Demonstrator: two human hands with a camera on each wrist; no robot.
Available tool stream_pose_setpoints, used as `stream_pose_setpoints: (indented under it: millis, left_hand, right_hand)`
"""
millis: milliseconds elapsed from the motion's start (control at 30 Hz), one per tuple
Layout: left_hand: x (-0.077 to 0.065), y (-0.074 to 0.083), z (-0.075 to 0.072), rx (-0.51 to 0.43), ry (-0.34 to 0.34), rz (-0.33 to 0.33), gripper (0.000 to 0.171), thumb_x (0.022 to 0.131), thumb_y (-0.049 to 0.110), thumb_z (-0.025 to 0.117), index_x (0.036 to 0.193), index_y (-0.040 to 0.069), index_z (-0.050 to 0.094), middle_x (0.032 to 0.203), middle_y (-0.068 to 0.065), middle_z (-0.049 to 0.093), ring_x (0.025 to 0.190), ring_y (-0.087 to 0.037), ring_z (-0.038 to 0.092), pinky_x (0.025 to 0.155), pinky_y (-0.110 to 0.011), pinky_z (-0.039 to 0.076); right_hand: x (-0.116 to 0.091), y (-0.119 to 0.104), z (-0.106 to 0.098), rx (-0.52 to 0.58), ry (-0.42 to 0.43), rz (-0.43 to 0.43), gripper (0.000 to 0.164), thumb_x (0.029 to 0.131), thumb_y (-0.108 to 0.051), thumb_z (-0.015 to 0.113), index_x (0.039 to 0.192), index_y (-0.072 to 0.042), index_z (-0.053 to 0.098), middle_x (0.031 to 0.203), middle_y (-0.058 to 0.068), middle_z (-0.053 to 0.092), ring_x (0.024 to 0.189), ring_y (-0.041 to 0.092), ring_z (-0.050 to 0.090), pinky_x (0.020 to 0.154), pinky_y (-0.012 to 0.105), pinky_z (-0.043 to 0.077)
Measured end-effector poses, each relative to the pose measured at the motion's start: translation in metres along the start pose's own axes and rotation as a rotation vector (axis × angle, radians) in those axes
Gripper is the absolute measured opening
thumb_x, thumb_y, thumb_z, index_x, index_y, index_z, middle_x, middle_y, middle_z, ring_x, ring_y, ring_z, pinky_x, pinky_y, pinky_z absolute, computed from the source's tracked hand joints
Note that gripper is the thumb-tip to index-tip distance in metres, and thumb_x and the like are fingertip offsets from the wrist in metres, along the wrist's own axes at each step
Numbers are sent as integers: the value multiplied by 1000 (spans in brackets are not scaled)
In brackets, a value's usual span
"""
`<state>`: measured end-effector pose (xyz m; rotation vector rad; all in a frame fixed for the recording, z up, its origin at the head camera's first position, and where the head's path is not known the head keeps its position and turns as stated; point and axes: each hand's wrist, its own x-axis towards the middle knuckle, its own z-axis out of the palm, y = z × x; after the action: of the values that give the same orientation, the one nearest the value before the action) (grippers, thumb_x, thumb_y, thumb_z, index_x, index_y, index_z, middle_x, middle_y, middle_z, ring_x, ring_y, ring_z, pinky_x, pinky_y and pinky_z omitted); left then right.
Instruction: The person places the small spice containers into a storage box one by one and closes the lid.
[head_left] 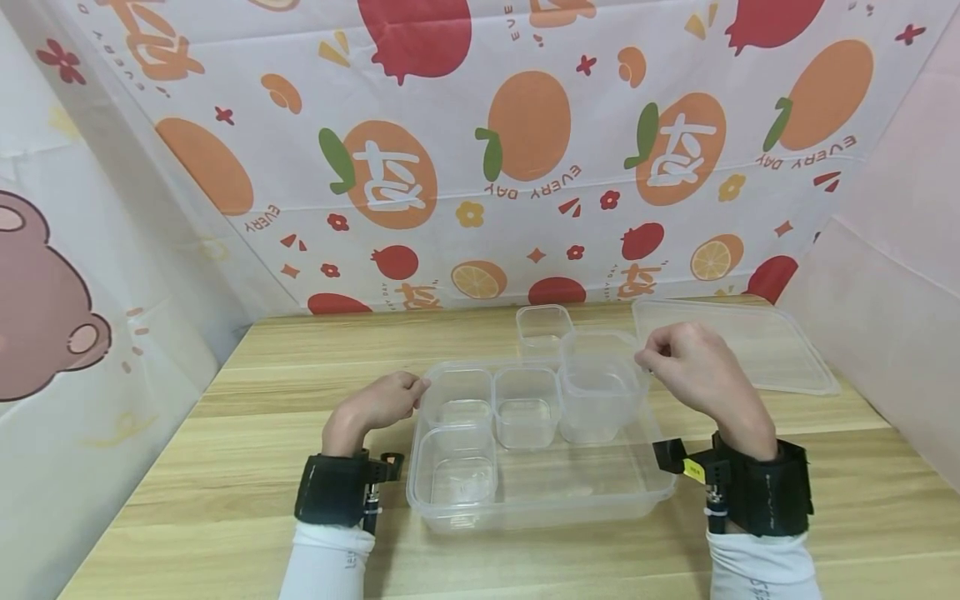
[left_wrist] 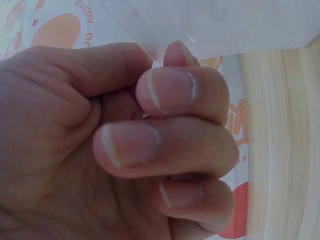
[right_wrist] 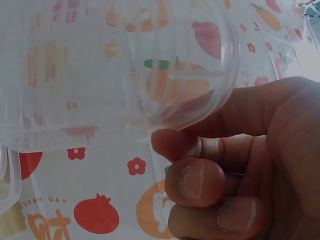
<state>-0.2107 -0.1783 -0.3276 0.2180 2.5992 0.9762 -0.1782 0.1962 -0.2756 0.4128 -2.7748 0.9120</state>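
Apparently, the step in hand is fitting a tub (head_left: 602,392) into the large box (head_left: 555,501) at the frame's centre, or lifting it out; I cannot tell which, nor whether two tubs are nested there. The right hand (head_left: 699,371), right of centre, pinches the tub's right rim between thumb and forefinger, its other fingers (right_wrist: 195,182) curled. The tub thus lies just left of those fingers. The left hand (head_left: 384,404), left of centre, is bent, thumb and forefinger pinching the box's left rim. The next move probably calls for a steady box and a level tub, clear of its left neighbour (head_left: 527,408).
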Motion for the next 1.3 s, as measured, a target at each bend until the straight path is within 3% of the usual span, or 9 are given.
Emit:
stream_pose_setpoints:
  millis: [667,933,1300]
  left_hand:
    - [-1,-2,1,11,3,-1,35,112,21,35,108,-4,59,96,-12,54,89,-27,51,74,-40,40]
    - [0,-2,2,24,-5,-4,37,112,22,35,113,-6,59,102,-14,57,96,-30,54,86,-50,45]
    - [-1,-2,2,23,-6,1,36,112,22,35,111,-5,59,103,-14,57,96,-31,54,85,-49,45]
  right_hand:
    - [-2,-8,7,-5,-40,-41,25,93,-4,65,69,-5,68,55,-3,38,52,18,39,53,31,32]
    - [-2,-8,10,-17,-45,-70,24,92,-3,66,69,-5,68,56,-4,38,52,17,39,53,31,33]
    - [-4,-11,12,-8,-75,-93,23,92,-3,66,70,-7,70,55,-3,40,53,17,41,53,31,34]
